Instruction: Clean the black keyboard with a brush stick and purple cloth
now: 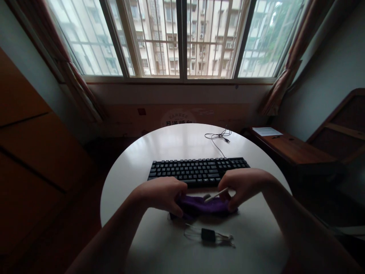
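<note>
A purple cloth (203, 206) lies bunched on the round white table (122, 186), just in front of a black keyboard (186, 169). My left hand (162, 192) pinches the left end of this cloth between thumb and fingers. At its right end, my right hand (242, 183) is closed around a slim pale stick (218, 195) with a greyish head, like a small brush. That hand's fingertips also touch the cloth. The stick slants down leftward over the cloth. Nearer to me lies a small bundle of thin pale cord with a black block (208, 235) on it.
The keyboard's black cable (218, 135) lies loosely coiled behind it, its plug showing. To the right stands a low wooden table (296, 146) with a sheet of paper (267, 131) and a pen on it. A barred window (182, 42) with curtains is ahead.
</note>
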Motion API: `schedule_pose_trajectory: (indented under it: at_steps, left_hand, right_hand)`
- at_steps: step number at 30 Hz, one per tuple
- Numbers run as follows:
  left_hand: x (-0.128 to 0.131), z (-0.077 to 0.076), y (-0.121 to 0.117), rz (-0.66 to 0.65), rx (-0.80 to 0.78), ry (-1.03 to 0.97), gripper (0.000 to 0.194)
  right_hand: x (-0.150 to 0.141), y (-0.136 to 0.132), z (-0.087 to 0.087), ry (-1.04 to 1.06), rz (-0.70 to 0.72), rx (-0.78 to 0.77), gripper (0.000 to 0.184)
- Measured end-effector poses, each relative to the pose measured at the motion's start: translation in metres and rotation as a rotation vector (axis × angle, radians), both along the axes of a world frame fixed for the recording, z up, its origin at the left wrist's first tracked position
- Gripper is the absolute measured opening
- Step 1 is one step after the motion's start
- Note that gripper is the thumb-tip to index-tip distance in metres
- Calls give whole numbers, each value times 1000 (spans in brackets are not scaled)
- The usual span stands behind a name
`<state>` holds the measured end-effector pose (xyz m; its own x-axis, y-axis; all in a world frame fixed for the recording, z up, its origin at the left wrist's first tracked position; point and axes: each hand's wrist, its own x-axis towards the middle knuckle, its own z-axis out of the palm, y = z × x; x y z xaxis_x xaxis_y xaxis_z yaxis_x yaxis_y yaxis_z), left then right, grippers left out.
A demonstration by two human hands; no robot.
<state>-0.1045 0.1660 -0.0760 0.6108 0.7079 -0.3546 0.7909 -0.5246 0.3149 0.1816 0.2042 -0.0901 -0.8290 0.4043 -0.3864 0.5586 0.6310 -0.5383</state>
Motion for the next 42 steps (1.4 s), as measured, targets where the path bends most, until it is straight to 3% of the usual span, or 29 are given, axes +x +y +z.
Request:
schedule_pose_trajectory:
  at_steps: [5, 12, 15, 20, 23, 28, 31, 33, 36, 38, 42]
  left_hand:
    - [3, -4, -5, 12, 52, 97, 44]
    - [1, -16, 5, -10, 65, 131, 25]
    - [-2, -14, 7, -22, 28, 85, 24]
    - [-9, 4, 5, -70, -129, -37, 12]
    - [-10, 6, 4, -77, -216, -46, 14]
    - [-13, 2, 5, 28, -166, 23, 11]
    - [-29, 4, 15, 161, -199, -112, 27]
    - [-45, 4, 28, 268, 0, -314, 35]
    - [-66, -7, 53, 510, 471, -519, 35]
    - [-74, -23, 70, 576, 574, -567, 35]
    - [-78, -57, 94, 583, 540, -582, 30]
  right_hand:
    - [-24, -10, -10, -180, -9, 163, 40]
    - [-30, -12, -20, -251, -24, 259, 33]
    - [-22, -8, -15, -223, -26, 207, 24]
    - [-4, 1, -2, -108, -14, 32, 28]
    - [-2, 2, -2, -122, -12, -17, 25]
    - [-3, -2, -7, -135, -105, 100, 21]
    - [-1, -3, -4, -33, -148, 123, 33]
    - [-3, -3, -2, 93, -150, 121, 39]
    - [-12, -2, -3, 282, -137, 191, 29]
    - [-21, -4, -7, 330, -109, 229, 31]
    - [-46, -12, -19, 325, -42, 270, 48]
